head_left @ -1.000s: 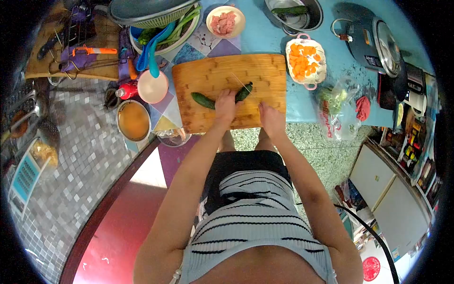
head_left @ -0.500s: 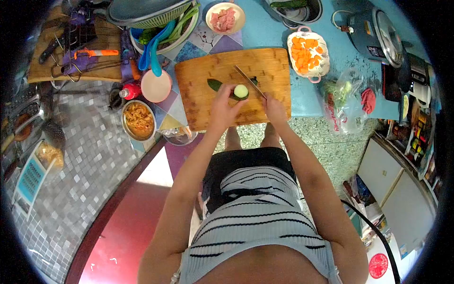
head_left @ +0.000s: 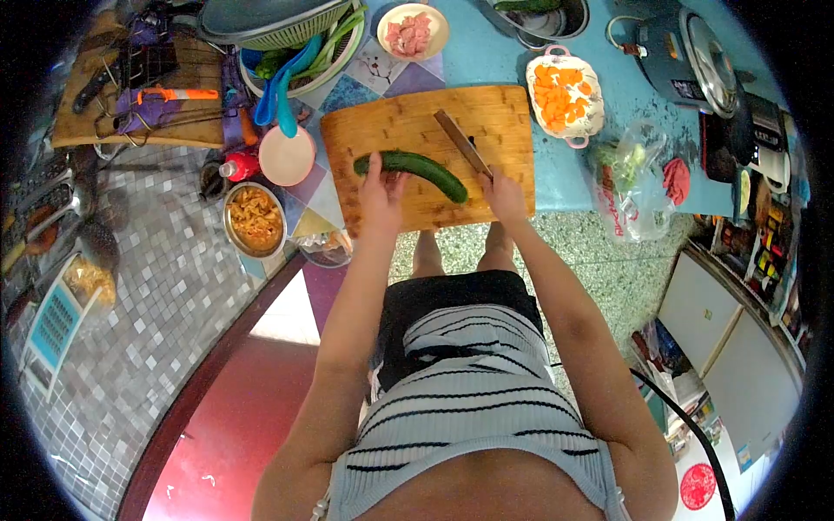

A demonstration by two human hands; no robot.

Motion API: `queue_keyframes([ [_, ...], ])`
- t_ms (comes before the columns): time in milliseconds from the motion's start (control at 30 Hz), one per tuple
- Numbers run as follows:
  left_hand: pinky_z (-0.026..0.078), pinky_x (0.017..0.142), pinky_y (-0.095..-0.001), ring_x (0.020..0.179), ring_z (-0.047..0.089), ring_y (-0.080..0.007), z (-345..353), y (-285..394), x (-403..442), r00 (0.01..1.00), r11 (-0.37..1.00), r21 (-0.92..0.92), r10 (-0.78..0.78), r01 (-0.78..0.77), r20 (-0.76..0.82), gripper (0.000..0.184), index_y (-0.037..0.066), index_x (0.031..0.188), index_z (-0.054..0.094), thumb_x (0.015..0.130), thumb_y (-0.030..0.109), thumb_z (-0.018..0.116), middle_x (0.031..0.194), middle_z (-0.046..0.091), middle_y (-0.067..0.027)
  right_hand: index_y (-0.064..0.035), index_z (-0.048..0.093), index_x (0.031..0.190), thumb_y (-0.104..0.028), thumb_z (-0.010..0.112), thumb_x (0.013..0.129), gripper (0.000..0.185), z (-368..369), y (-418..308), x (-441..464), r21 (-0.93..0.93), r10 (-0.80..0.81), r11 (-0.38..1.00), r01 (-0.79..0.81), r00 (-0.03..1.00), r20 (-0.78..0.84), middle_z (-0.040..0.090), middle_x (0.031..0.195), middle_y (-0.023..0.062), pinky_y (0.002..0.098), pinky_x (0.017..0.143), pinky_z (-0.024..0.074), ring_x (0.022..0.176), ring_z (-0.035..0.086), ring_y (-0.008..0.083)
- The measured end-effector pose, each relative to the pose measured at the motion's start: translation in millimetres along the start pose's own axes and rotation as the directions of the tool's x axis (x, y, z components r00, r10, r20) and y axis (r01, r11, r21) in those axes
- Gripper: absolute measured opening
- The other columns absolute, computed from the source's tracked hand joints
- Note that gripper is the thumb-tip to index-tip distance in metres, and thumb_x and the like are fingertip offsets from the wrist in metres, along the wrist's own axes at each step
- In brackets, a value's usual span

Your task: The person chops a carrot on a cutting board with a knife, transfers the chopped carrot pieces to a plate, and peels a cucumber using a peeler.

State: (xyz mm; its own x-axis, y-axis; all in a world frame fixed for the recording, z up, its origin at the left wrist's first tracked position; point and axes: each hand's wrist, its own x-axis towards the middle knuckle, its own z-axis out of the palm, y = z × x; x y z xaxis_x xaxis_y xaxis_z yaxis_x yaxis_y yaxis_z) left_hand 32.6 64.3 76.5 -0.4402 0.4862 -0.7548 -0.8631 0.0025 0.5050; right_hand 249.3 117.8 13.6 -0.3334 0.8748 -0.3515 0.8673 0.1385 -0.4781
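With the left hand (head_left: 380,193) closed around the cucumber (head_left: 423,165) over the board (head_left: 391,120) and the right hand (head_left: 506,198) gripping the knife (head_left: 460,141), the cucumber's curved, round shape could make it roll and the knife slip.

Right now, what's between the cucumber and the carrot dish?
Head view: the knife in the right hand, a small dark piece beside the knife, and bare cutting board.

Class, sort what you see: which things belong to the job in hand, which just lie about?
Belong to the job: cucumber (left hand), knife (right hand), cutting board.

Probably just lying about: red cloth, plastic bag, red bottle.
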Motion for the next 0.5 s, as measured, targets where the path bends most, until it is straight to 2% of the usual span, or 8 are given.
queue_keyframes([
  [33, 0.054, 0.071, -0.0307, 0.081, 0.059, -0.0189, -27.5, -8.7, 24.7, 0.994, 0.985, -0.146, -0.099, 0.091, -0.047, 0.027, 0.002, 0.099, 0.054, 0.087, 0.027, 0.055, 0.089, 0.060, -0.0075, -0.0032, 0.055, 0.096, -0.030, 0.049, 0.087, 0.029, -0.8, -0.5, 0.2, 0.000, 0.000, 1.000, 0.000, 1.000, -0.001, 0.059, 0.069, 0.0228, 0.0473, 0.057, 0.0451, 0.066, 0.058, 0.0391],
  [67, 0.054, 0.071, -0.0307, 0.081, 0.059, -0.0189, -46.9, -15.0, 41.7, 0.994, 0.985, -0.145, -0.100, 0.092, -0.047, 0.027, 0.002, 0.099, 0.054, 0.087, 0.027, 0.055, 0.089, 0.060, -0.0075, -0.0022, 0.055, 0.094, -0.030, 0.050, 0.086, 0.029, -2.6, -1.2, 0.1, 0.051, 0.017, 0.999, -0.017, 1.000, 0.004, 0.058, 0.070, 0.0234, 0.0475, 0.058, 0.0449, 0.067, 0.057, 0.0392],
  [133, 0.055, 0.071, -0.0365, 0.082, 0.060, -0.0245, -75.5, -25.6, 65.9, 0.907, 0.897, -0.418, -0.290, 0.145, -0.306, 0.033, -0.001, 0.096, 0.056, 0.089, 0.031, 0.050, 0.089, 0.061, -0.0122, -0.0012, 0.056, 0.092, -0.030, 0.050, 0.086, 0.030, -3.4, -1.6, -0.4, 0.101, 0.035, 0.994, -0.036, 0.999, 0.009, 0.058, 0.072, 0.0240, 0.0476, 0.059, 0.0446, 0.068, 0.057, 0.0394],
  [267, 0.056, 0.071, -0.0391, 0.083, 0.061, -0.0260, -110.5, -42.6, 84.7, 0.879, 0.826, -0.550, -0.350, 0.127, -0.324, 0.039, -0.001, 0.096, 0.056, 0.090, 0.036, 0.045, 0.090, 0.062, -0.0141, 0.0004, 0.056, 0.088, -0.027, 0.051, 0.086, 0.028, -10.6, -13.2, -10.2, 0.156, 0.038, 0.987, -0.032, 0.999, -0.036, 0.058, 0.072, 0.0250, 0.0470, 0.059, 0.0441, 0.068, 0.057, 0.0400],
  [367, 0.055, 0.072, -0.0398, 0.083, 0.061, -0.0277, -105.5, -42.6, 72.2, 0.870, 0.840, -0.517, -0.372, 0.166, -0.324, 0.042, -0.001, 0.094, 0.056, 0.091, 0.038, 0.042, 0.088, 0.062, -0.0147, 0.0015, 0.056, 0.088, -0.024, 0.051, 0.086, 0.026, -8.4, -20.0, -20.1, 0.179, 0.034, 0.984, -0.020, 0.996, -0.078, 0.057, 0.071, 0.0250, 0.0471, 0.057, 0.0433, 0.066, 0.056, 0.0412],
  [433, 0.055, 0.062, -0.0384, 0.077, 0.061, -0.0280, -82.0, -39.0, 46.3, 0.815, 0.816, -0.492, -0.490, 0.304, -0.309, 0.034, 0.001, 0.094, 0.055, 0.090, 0.034, 0.047, 0.081, 0.061, -0.0131, 0.0021, 0.056, 0.087, -0.023, 0.051, 0.086, 0.025, -10.3, -26.6, -26.1, 0.203, 0.011, 0.979, 0.014, 0.992, -0.124, 0.057, 0.070, 0.0252, 0.0473, 0.056, 0.0428, 0.065, 0.055, 0.0420],
  [467, 0.055, 0.062, -0.0384, 0.077, 0.061, -0.0280, -81.1, -38.5, 40.9, 0.815, 0.816, -0.492, -0.491, 0.305, -0.309, 0.034, 0.001, 0.094, 0.055, 0.090, 0.034, 0.047, 0.081, 0.061, -0.0131, 0.0025, 0.055, 0.087, -0.021, 0.051, 0.086, 0.024, -12.1, -33.4, -29.8, 0.191, 0.023, 0.982, -0.001, 0.994, -0.111, 0.056, 0.069, 0.0257, 0.0477, 0.055, 0.0424, 0.064, 0.055, 0.0425],
  [500, 0.053, 0.061, -0.0378, 0.078, 0.059, -0.0272, -79.1, -38.3, 35.5, 0.951, 0.971, 0.004, -0.235, 0.240, -0.201, 0.029, 0.001, 0.098, 0.053, 0.086, 0.027, 0.054, 0.086, 0.058, -0.0136, 0.0028, 0.055, 0.088, -0.020, 0.051, 0.086, 0.023, -12.9, -39.9, -32.5, 0.178, 0.035, 0.984, -0.017, 0.995, -0.098, 0.056, 0.069, 0.0261, 0.0480, 0.054, 0.0419, 0.063, 0.054, 0.0430],
])
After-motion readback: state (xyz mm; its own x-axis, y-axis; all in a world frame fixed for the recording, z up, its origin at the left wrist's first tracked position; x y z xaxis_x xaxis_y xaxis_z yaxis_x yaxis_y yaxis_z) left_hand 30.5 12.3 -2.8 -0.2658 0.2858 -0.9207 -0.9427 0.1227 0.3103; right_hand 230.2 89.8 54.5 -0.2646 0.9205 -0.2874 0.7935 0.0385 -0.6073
